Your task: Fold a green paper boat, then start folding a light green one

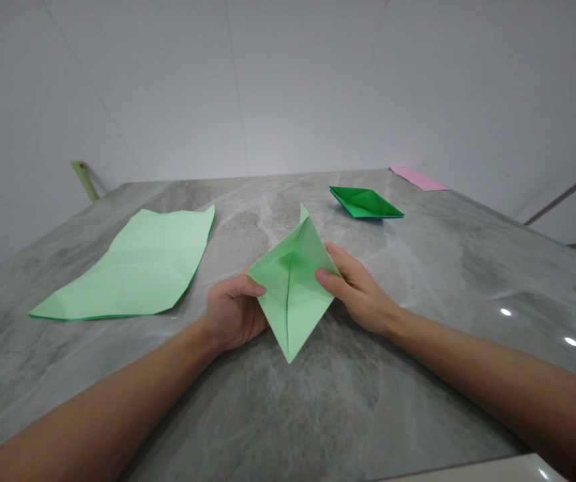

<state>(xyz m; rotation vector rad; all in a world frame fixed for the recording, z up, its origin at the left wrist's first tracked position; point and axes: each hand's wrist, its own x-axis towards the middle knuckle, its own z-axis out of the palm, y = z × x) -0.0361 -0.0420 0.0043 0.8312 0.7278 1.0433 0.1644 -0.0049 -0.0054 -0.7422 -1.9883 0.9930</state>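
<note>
A light green folded paper (295, 281), diamond-shaped with a centre slit, is held upright just above the grey marble table (348, 402). My left hand (232, 311) pinches its left corner, thumb on the front. My right hand (355, 288) pinches its right corner the same way. Both hands are closed on the paper.
A creased, unfolded light green sheet (137, 264) lies flat to the left. A dark green folded paper boat (366, 203) sits at the back right, with a pink sheet (418, 179) beyond it at the far edge. A green stick (85, 179) leans against the wall at the back left.
</note>
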